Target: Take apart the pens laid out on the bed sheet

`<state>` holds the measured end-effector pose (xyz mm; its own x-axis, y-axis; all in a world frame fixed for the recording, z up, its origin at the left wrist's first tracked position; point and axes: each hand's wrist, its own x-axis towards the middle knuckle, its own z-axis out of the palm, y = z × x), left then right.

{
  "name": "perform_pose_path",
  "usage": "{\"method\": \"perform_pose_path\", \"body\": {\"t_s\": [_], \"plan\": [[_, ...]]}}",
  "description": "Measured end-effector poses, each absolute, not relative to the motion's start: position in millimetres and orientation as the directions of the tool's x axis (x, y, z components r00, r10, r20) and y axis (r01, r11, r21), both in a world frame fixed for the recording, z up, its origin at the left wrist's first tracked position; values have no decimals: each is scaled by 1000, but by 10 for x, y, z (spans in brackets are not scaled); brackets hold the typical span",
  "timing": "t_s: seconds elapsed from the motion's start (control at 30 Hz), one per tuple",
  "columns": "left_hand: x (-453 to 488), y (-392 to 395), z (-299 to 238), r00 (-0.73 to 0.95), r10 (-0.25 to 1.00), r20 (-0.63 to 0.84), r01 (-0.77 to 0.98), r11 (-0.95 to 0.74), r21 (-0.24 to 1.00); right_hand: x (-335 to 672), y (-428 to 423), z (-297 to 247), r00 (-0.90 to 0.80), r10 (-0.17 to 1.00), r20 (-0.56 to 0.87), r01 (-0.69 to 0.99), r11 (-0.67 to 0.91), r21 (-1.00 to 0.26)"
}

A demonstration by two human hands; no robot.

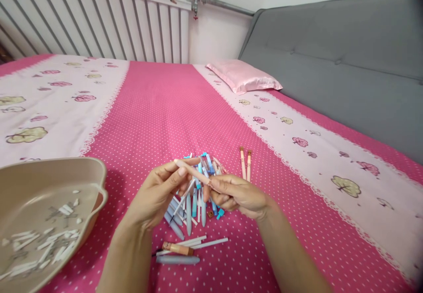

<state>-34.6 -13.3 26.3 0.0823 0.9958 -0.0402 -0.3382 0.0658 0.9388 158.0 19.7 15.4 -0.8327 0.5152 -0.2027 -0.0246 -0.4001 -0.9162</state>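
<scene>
A pale pink pen barrel (pixel 193 172) slants between my two hands, above a heap of pen parts. My left hand (pixel 161 185) pinches its upper left end between thumb and fingers. At the lower right end, my right hand (pixel 236 194) is closed round it, its fingertips partly hidden. Beneath lie grey-blue pen barrels (pixel 188 213), white refills, and blue caps (pixel 220 213), partly covered by my hands. Nearer me are a brown-orange pen part (pixel 177 248), a grey-blue barrel (pixel 177 260) and several white refills (pixel 211 243).
Two pink pens with brown tops (pixel 249 165) lie right of the heap. At left stands a beige basin (pixel 99 174) with many small white pieces inside. The pink dotted bedspread (pixel 158 103) lies under everything. Farther back are a pink pillow (pixel 243 75), grey headboard (pixel 337 42) and radiator (pixel 99 24).
</scene>
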Motion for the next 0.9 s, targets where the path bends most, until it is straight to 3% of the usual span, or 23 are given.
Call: {"method": "perform_pose_path", "body": {"t_s": [0.13, 0.23, 0.33, 0.43, 0.67, 0.8, 0.9], "plan": [[-331, -114, 245, -59, 997, -48, -356, 24, 934, 1483, 170, 122, -765, 629, -139, -55, -279, -959], [-312, -80, 226, -186, 979, -83, -359, 11, 933, 1438, 135, 159, -679, 734, -18, 50, 21, -999], [-284, -49, 214, -300, 952, -65, -326, -38, 945, 1408, 83, 222, -578, 807, 121, 263, 325, -909], [-250, -41, 222, -391, 920, -40, -245, -62, 967, 1397, 46, 265, -538, 818, 204, 417, 469, -779], [-239, -90, 229, -479, 878, -7, 66, 44, 997, 1457, 59, 263, -527, 797, 295, 481, 565, -670], [-322, -81, 144, -473, 880, -33, 122, 102, 987, 1496, 84, 265, -500, 815, 293, 475, 541, -694], [-346, -78, 161, -378, 926, -5, 36, 20, 999, 1508, 102, 268, -472, 842, 261, 440, 481, -758]]}}
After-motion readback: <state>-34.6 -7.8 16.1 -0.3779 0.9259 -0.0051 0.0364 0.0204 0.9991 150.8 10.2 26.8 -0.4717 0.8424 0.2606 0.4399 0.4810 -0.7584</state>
